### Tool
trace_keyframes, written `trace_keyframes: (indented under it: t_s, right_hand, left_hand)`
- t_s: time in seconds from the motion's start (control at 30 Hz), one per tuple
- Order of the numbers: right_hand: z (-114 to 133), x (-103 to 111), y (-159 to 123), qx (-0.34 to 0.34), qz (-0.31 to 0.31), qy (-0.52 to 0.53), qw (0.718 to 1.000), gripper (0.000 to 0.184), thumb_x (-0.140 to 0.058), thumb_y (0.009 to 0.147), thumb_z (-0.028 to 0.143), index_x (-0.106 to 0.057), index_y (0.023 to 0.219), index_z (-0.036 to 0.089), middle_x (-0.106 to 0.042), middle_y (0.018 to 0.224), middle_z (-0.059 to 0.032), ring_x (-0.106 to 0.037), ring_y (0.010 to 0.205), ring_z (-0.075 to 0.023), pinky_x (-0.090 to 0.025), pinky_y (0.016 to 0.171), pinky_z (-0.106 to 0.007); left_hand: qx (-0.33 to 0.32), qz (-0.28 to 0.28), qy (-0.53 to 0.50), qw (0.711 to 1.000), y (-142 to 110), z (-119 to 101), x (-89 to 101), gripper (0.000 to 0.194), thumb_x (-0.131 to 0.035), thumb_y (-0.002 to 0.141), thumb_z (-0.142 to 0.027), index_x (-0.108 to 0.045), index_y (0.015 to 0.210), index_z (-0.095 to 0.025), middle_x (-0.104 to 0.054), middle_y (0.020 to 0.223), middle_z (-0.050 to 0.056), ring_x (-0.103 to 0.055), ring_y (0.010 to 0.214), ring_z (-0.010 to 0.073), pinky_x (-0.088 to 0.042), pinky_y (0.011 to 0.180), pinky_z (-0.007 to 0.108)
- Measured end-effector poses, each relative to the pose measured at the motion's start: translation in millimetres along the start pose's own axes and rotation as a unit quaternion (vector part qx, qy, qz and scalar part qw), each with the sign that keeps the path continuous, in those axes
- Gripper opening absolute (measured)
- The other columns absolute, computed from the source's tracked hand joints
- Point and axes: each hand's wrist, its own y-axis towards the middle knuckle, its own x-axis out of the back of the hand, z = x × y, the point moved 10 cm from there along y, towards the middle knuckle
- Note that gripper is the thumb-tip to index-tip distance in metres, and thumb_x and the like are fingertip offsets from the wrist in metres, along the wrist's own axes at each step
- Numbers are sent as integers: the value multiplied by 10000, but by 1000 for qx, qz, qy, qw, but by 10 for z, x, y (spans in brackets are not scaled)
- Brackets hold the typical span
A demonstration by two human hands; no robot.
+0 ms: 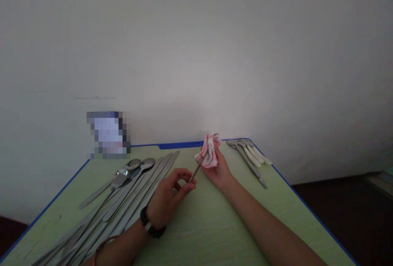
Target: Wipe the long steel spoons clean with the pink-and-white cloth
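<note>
My left hand (170, 194) pinches the handle end of a metal utensil (198, 168) over the middle of the green table (215, 225). The utensil's far end is wrapped in a pink and white cloth (210, 153), so I cannot tell whether it is a spoon or a fork. My right hand (218, 167) is closed around that cloth, just beyond the left hand. A dark band sits on my left wrist.
Several long metal spoons and flat utensils (129, 192) lie in a row on the table's left side. A small group of cutlery with pale handles (250, 153) lies at the far right corner. A blurred box (108, 134) stands by the wall at back left. The table edges are blue.
</note>
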Motion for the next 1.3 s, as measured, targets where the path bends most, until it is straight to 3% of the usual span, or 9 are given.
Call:
trace_keyframes:
  t_s: [0.13,0.27,0.43,0.6,0.73,0.97,1.07,1.2,1.3]
  right_hand:
    - [-115,-89,-72,-36,34,-43,998,201,-604,773,367,-624,818,173,-653,669,15,-586,573,-95,-481,590,-220]
    - [-273,-179,-164,-86,85,-97,988,268,-639,735,387,-617,844,143,-666,701,-20,-614,618,-125,-489,608,-241]
    - [-255,-147,-151,-83,68,-66,992,257,-596,764,406,-626,803,154,-669,681,-9,-610,600,-119,-493,634,-251]
    - [-185,-141,-119,-53,43,-70,995,284,-508,788,421,-641,752,173,-672,667,-27,-606,603,-154,-494,629,-301]
    - [-167,-124,-118,-44,35,-41,998,366,-398,792,407,-660,845,158,-687,755,-75,-611,675,-183,-492,635,-330]
    - [-64,-24,-74,-15,17,16,1000,443,-389,784,506,-636,927,167,-688,885,-91,-618,769,-190,-490,706,-339]
    - [-29,3,-45,0,14,18,1000,434,-404,781,510,-632,922,168,-687,912,-95,-621,825,-203,-494,707,-347]
    - [-20,22,-11,17,2,5,1000,423,-437,784,530,-630,920,178,-694,894,-86,-630,758,-190,-500,701,-341]
    - [-46,63,13,19,-21,-13,1000,354,-485,799,477,-639,888,171,-696,819,-61,-630,680,-155,-502,690,-298]
  left_hand:
    - [9,119,51,991,-20,4,-211,276,-621,762,-341,-611,986,-181,-675,789,5,-571,623,127,-425,582,223]
    - [-29,219,78,972,-80,-79,-363,285,-673,709,-377,-665,912,-178,-652,756,2,-578,688,141,-420,625,215]
    - [-23,270,-6,963,-112,-143,-409,309,-418,882,-395,-610,930,-158,-688,746,16,-592,668,125,-429,631,210]
    - [22,248,-38,968,-62,-58,-391,294,-416,872,-413,-518,735,-174,-667,611,-8,-581,589,119,-427,602,213]
    - [35,207,-29,977,-11,-14,-330,327,-388,878,-423,-488,683,-180,-643,583,-13,-557,565,115,-416,581,215]
    - [27,34,22,999,94,23,28,379,-328,902,-424,-486,645,-194,-523,488,-43,-486,481,114,-377,509,225]
    - [25,-14,29,999,105,57,126,349,-320,902,-418,-483,678,-206,-503,477,-50,-487,463,122,-378,488,229]
    - [24,27,107,994,75,77,19,328,-326,902,-390,-497,688,-209,-500,443,-49,-482,426,127,-345,463,225]
    - [-34,84,231,969,15,-7,-150,319,-358,894,-354,-518,665,-201,-569,529,-14,-519,498,140,-341,508,234]
